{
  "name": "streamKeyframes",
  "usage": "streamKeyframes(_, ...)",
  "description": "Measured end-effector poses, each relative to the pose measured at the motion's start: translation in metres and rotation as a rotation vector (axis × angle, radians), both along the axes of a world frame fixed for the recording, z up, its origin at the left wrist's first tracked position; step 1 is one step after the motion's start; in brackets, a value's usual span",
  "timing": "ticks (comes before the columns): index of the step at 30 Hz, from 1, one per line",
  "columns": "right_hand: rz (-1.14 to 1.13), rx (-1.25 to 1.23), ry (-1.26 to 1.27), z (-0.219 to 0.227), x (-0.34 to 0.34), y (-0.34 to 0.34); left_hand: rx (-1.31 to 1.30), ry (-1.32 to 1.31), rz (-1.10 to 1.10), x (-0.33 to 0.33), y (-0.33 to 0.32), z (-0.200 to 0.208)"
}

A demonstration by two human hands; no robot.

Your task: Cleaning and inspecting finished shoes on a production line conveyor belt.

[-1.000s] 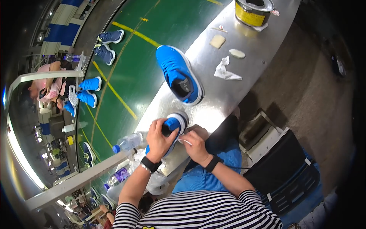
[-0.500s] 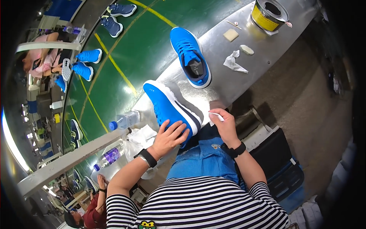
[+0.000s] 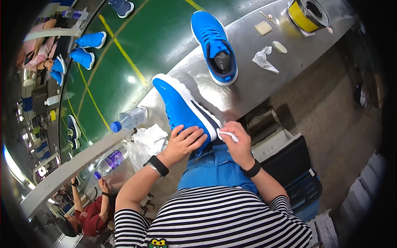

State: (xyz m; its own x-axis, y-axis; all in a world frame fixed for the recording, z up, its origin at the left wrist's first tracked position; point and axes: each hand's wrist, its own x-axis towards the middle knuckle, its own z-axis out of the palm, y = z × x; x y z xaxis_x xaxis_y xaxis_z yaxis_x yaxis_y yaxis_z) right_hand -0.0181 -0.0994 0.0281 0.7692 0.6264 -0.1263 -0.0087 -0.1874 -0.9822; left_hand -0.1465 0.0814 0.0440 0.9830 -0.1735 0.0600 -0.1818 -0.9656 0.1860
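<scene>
A blue sneaker (image 3: 178, 105) with a white sole lies on its side at the metal bench's near edge. My left hand (image 3: 185, 143) is wrapped over its upper near the heel, pressing it in place. In the fingers of my right hand (image 3: 238, 145) is a folded white cloth (image 3: 228, 135), its edge against the heel end of the sole. Farther off, a second blue sneaker (image 3: 214, 47) stands upright on the metal, toe pointing away. To the right of it lie a crumpled white wipe (image 3: 265, 60), a whitish oval piece (image 3: 279, 47) and a beige square block (image 3: 263, 28).
A yellow-labelled tin (image 3: 304, 17) stands at the far right. Clear bottles (image 3: 134, 117) and crumpled white paper (image 3: 151, 139) lie left of my left hand, near a grey metal bar (image 3: 78, 159). Blue shoes (image 3: 82, 57) rest across the green surface (image 3: 136, 45). Co-workers (image 3: 89, 215) sit at the left.
My right hand has brought the white cloth leftward onto the sneaker's heel. My left hand keeps its hold on the shoe. The co-worker at lower left has raised their arms.
</scene>
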Motion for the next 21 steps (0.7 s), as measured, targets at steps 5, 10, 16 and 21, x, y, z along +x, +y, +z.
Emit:
streamKeyframes(5, 0.032, -0.042, -0.185, -0.011, -0.012, 0.015, -0.007, 0.005, -0.02, 0.004, -0.001, 0.0)
streamKeyframes(10, 0.01, -0.08, -0.242, -0.004, -0.004, 0.035, -0.004, -0.007, -0.034, 0.006, -0.001, 0.004)
streamKeyframes(16, 0.025, -0.071, -0.199, -0.004, 0.021, 0.056, -0.01, -0.053, -0.065, 0.016, 0.001, 0.009)
streamKeyframes(21, -0.105, -0.062, -0.173, 0.016, 0.054, 0.039, -0.013, 0.02, -0.125, 0.024, 0.003, 0.015)
